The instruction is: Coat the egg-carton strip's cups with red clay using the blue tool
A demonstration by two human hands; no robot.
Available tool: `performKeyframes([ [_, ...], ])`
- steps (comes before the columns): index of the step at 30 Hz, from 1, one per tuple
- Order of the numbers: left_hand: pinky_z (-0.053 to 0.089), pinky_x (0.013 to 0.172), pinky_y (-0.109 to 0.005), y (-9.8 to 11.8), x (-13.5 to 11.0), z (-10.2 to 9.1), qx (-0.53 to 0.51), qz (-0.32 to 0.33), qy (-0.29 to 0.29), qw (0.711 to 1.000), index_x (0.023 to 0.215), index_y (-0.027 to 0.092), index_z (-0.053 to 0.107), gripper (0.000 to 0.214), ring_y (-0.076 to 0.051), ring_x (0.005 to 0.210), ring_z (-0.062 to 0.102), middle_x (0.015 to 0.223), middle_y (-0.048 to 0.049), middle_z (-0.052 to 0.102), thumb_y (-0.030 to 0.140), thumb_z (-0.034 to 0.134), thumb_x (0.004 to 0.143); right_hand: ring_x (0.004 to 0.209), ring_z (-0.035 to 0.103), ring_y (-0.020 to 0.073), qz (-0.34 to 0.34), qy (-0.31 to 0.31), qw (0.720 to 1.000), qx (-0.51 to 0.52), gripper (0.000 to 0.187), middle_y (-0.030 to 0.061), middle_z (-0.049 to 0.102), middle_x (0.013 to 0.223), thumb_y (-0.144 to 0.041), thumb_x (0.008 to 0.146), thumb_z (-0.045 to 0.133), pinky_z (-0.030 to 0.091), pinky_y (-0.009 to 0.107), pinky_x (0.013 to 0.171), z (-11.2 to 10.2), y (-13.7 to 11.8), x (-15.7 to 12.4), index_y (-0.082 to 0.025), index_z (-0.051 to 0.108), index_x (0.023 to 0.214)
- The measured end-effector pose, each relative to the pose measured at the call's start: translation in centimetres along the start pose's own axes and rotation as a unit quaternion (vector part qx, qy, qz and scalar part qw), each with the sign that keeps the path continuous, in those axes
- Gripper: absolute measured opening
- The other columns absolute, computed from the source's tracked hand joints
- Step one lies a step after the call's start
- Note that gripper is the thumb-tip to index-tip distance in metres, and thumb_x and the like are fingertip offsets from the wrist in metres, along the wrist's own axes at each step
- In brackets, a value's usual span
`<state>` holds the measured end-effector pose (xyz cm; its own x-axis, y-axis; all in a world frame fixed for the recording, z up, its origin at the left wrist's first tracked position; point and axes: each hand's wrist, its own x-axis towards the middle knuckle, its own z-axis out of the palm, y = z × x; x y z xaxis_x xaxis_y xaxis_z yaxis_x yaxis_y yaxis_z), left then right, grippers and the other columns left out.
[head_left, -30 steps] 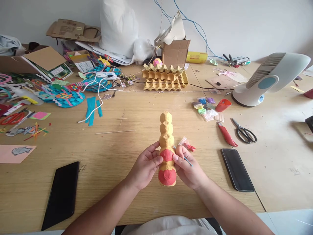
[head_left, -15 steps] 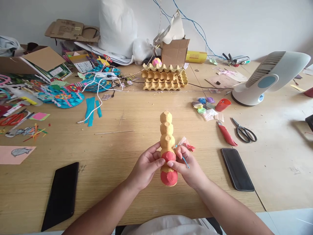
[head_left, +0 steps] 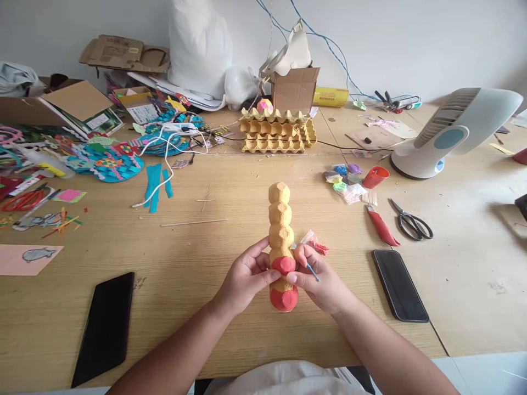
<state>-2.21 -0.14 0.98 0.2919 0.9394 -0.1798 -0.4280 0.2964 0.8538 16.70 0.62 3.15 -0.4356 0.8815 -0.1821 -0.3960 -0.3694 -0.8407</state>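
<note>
A strip of yellow egg carton point(head_left: 280, 214), bumps facing up, is held over the table between both hands. Red clay point(head_left: 284, 299) covers its nearest bump, and a second red clay patch point(head_left: 284, 265) lies on the bump beyond. My left hand point(head_left: 248, 277) grips the strip's left side, thumb at the edge of the second patch. My right hand point(head_left: 319, 280) is closed at the right side, its thumb by the same patch, with a thin blue stick point(head_left: 313, 271) tucked in its fingers. Behind it lies a small bag of red clay point(head_left: 316, 244).
Right of the hands are a phone point(head_left: 399, 285), scissors point(head_left: 414, 225), a red-handled knife point(head_left: 382, 226), a red cup point(head_left: 375, 176) and bagged clay point(head_left: 343, 178). A black tablet point(head_left: 105, 326) lies left. Egg cartons point(head_left: 274, 144) and a white fan point(head_left: 444, 131) stand behind.
My right thumb has shifted slightly right along the edge of the second red patch. The strip has tilted a little; both hands keep their hold.
</note>
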Motion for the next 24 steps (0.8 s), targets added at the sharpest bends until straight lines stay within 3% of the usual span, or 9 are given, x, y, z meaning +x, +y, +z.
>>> performKeyframes([
  [4,0.048,0.071,-0.024,0.2,0.0,0.0,0.005,-0.004,0.008,1.0,0.145,0.026,0.058,0.072,-0.011,0.072,0.059,0.076,0.0015,0.064,0.021,0.085,0.078,0.067,0.034,0.0128,-0.01,0.026,0.999,0.023,0.052,-0.0058,0.041,0.07,-0.036,0.078,0.086,0.029,0.027,0.063,0.2,0.0,0.1,-0.023,0.037,0.072],
  [8,0.05,0.075,-0.027,0.3,0.1,0.0,-0.023,-0.013,-0.03,0.999,0.147,0.026,0.056,0.077,-0.015,0.078,0.063,0.085,-0.0026,0.069,0.023,0.087,0.076,0.066,0.031,0.0136,-0.033,0.051,0.998,0.009,0.053,-0.0058,0.037,0.069,-0.035,0.076,0.088,0.027,0.027,0.061,0.1,0.3,0.2,-0.023,0.037,0.07],
  [16,0.048,0.071,-0.026,-0.1,0.0,-0.3,0.019,0.004,0.01,1.0,0.147,0.026,0.056,0.077,-0.013,0.073,0.061,0.079,0.001,0.066,0.021,0.086,0.076,0.068,0.038,0.0142,-0.004,0.008,0.998,0.064,0.052,-0.0048,0.044,0.072,-0.038,0.075,0.088,0.032,0.027,0.066,0.2,0.4,0.2,-0.023,0.038,0.072],
  [20,0.051,0.075,-0.028,0.5,-0.1,0.3,-0.018,0.001,-0.026,0.999,0.145,0.026,0.056,0.077,-0.016,0.08,0.066,0.086,-0.0021,0.072,0.023,0.087,0.075,0.067,0.04,0.0143,0.006,0.012,0.995,0.095,0.051,-0.0048,0.045,0.07,-0.035,0.078,0.087,0.032,0.027,0.066,0.2,0.4,0.1,-0.023,0.037,0.072],
  [24,0.052,0.082,-0.032,1.0,-0.3,0.5,-0.075,-0.022,-0.041,0.996,0.138,0.026,0.06,0.061,-0.019,0.089,0.069,0.094,-0.0057,0.077,0.026,0.083,0.081,0.066,0.038,0.0139,0.003,0.003,0.995,0.104,0.049,-0.005,0.043,0.07,-0.033,0.079,0.086,0.031,0.027,0.065,0.1,0.4,0.1,-0.023,0.039,0.073],
])
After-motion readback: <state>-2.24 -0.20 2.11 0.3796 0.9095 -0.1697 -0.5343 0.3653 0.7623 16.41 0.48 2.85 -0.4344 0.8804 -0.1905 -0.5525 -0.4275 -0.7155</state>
